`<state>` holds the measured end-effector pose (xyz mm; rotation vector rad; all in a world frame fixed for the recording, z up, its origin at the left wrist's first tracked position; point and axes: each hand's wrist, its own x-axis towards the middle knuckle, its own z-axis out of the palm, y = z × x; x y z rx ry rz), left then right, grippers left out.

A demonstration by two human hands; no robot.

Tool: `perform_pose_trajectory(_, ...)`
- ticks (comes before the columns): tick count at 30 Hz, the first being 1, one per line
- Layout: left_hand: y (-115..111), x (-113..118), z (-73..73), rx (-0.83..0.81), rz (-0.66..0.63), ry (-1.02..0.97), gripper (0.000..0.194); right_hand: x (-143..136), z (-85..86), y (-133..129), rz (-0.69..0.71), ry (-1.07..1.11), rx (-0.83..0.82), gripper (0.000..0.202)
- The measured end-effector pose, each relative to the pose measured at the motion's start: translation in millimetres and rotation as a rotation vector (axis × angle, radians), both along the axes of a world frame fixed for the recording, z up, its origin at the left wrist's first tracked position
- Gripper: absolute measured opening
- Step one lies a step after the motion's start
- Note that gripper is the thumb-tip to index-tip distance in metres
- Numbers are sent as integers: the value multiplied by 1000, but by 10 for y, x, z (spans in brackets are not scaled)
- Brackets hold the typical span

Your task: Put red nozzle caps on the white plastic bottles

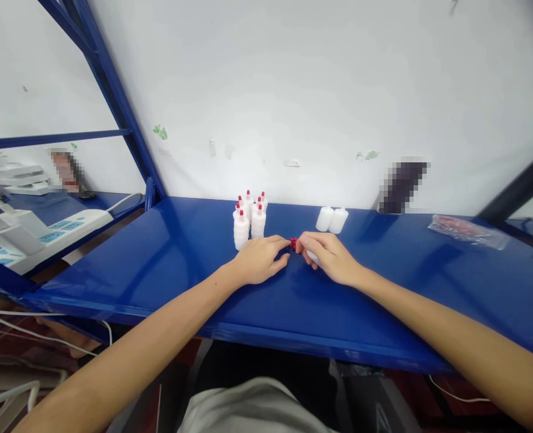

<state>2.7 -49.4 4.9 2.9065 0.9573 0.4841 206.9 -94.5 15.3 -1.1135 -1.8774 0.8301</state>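
A small pile of red caps (293, 243) lies on the blue table between my two hands. My left hand (261, 260) reaches over the tabletop with its fingers apart, the index fingertip at the edge of the pile. Curled round a white plastic bottle (312, 256), my right hand (333, 255) is just right of the caps and hides most of that bottle. Several white bottles with red-tipped caps (242, 231) stand grouped upright beyond my left hand. Behind my right hand are two white bottles (337, 221) without red tips, side by side.
The blue table (158, 264) meets a white wall. A phone-like dark object (402, 187), blurred out, leans there. A clear plastic bag with red contents (467, 231) lies at the right. At left are a blue metal post (117, 90) and a white power strip (59, 234).
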Motion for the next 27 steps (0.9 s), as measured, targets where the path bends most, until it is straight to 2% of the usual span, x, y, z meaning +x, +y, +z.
perform_pose_trajectory(12, 54, -28, -46, -47, 27, -102, 37, 21, -21, 9, -16, -40, 38, 38)
perform_pose_trajectory(21, 19, -11, -10, 25, -1, 105, 44, 36, -45, 48, -30, -50, 82, 38)
perform_pose_trajectory(27, 10, -7, 6, 25, -27, 114, 44, 37, -41, 40, -31, -55, 83, 39)
